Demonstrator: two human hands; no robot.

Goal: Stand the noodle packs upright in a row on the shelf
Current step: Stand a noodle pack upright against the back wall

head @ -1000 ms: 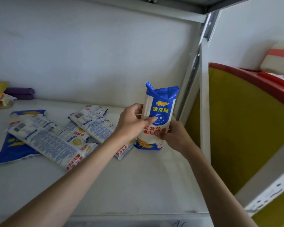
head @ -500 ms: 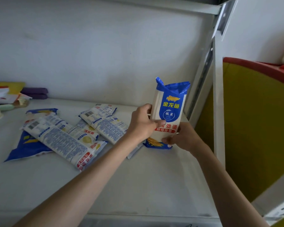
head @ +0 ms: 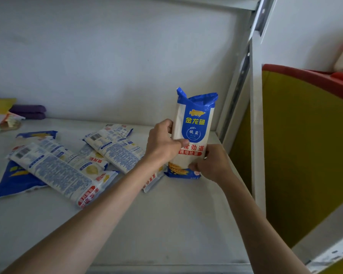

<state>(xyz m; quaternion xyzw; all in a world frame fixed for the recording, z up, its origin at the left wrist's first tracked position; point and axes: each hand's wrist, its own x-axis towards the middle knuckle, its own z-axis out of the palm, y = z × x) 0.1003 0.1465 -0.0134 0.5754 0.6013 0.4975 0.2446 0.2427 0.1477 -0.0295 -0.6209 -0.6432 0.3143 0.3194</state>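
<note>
A blue and white noodle pack (head: 195,123) stands upright at the right end of the white shelf (head: 166,224), its bottom on the board. My left hand (head: 162,144) grips its left side at mid-height, thumb across the front. My right hand (head: 212,163) holds its lower right corner. Several more noodle packs lie flat to the left: one long pack (head: 53,171) on top of a heap and another (head: 115,147) angled beside it, partly under my left forearm.
The shelf's grey metal upright (head: 255,115) rises just right of the standing pack. Beyond it is a yellow panel with a red top edge (head: 305,135). A purple object (head: 28,111) and some wrappers (head: 2,117) sit at the far left against the back wall.
The upright pack stays between both hands at the same spot on the shelf. My head has shifted, so the whole scene sits a little differently in the frame.
</note>
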